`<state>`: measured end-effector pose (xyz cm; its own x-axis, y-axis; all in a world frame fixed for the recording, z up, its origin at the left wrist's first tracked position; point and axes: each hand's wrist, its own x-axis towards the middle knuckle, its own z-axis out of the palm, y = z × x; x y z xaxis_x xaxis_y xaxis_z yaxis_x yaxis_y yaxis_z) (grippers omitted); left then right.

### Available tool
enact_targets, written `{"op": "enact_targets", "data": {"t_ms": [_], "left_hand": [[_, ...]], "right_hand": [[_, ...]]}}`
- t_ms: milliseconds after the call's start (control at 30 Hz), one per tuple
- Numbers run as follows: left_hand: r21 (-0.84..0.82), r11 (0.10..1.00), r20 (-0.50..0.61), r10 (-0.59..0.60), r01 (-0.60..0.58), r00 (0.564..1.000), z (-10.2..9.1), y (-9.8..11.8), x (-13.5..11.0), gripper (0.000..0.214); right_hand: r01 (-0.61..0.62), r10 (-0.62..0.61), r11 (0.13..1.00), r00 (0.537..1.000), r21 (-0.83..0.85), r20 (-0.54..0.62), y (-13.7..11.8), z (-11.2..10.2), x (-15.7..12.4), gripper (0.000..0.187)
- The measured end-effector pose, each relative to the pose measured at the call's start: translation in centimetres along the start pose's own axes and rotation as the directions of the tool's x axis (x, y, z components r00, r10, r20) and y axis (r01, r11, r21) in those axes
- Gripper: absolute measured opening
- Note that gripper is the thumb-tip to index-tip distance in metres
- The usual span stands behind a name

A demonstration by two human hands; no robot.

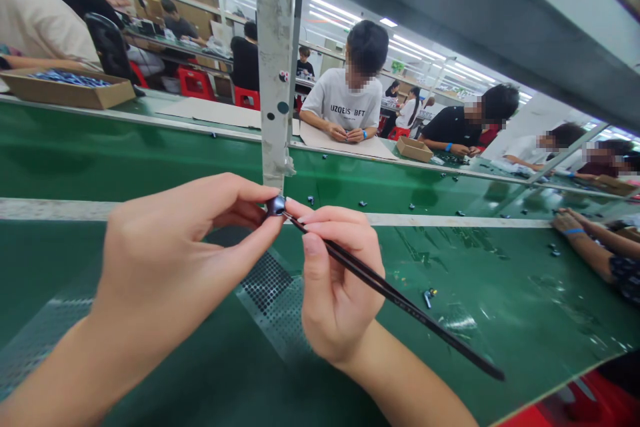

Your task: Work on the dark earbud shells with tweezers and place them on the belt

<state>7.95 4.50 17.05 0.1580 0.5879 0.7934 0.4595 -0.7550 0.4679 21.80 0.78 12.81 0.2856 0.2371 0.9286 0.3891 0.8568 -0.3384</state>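
Small dark part [275,205] pinched at centre, above green conveyor surface [465,267].
Left hand [185,260]: fingers [235,197] pressed together on the part. Right hand [340,287]: fingers [325,220] closed on thin black rod [400,300], tip touching the part.

- Left hand [170,247]: raised left of centre, fingers curled, thumb and fingertips closed in a pinch.
- Right hand [335,280]: raised just beside the left hand, fingers bent, thumb [313,260] upright, grip closed.
- Left forearm [55,373]: bare, angled up from the lower left corner.
- Right forearm [405,387]: bare, angled up from the lower edge toward the centre.
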Motion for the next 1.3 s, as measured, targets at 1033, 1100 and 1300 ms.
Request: {"op": "enact_targets", "data": {"t_ms": [1033, 1100, 1300], "left_hand": [[0.447, 0.894, 0.707, -0.378, 0.037, 0.598, -5.8, -16.3, -7.9, 0.056], [0.380, 0.925, 0.736, -0.293, -0.015, 0.610, -4.6, -15.6, -8.3, 0.058], [0.181, 0.967, 0.771, -0.025, -0.182, 0.636, 0.8, -12.9, -12.2, 0.070]], "right_hand": [[-0.628, 0.646, 0.747, 0.608, -0.219, 0.461, 3.8, -9.1, -10.5, 0.013], [-0.577, 0.614, 0.778, 0.612, -0.250, 0.498, 3.9, -8.9, -10.9, 0.014], [-0.436, 0.497, 0.860, 0.601, -0.266, 0.626, 3.6, -8.5, -11.8, 0.018]]}}
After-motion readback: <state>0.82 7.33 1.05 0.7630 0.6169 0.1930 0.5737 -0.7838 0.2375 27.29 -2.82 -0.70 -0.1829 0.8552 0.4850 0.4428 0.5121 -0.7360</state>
